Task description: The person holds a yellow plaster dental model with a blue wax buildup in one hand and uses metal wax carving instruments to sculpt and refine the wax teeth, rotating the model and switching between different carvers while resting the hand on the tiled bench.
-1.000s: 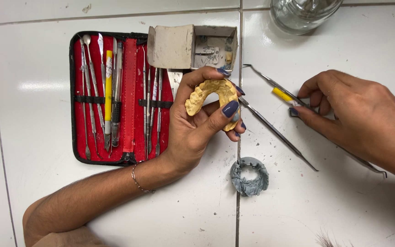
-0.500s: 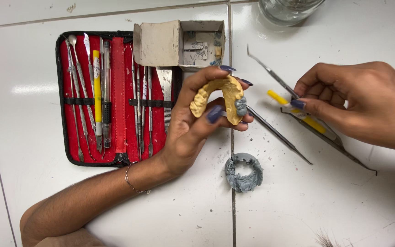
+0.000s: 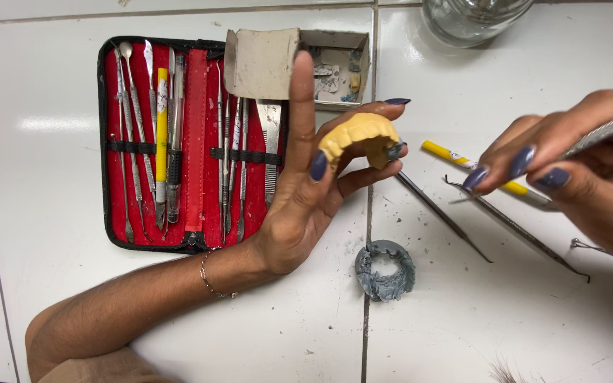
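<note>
White glossy tiles (image 3: pixel 533 85); yellow tooth-arch cast (image 3: pixel 360 135).

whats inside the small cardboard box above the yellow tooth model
The small cardboard box holds a few small pale and bluish bits and one yellowish piece. Its raised flap and the left hand cover its left part.

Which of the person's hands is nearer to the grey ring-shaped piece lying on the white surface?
Left. The left hand hangs just up-left of the grey ring; the right hand, gripping a metal tool, is farther off to the upper right.
</note>
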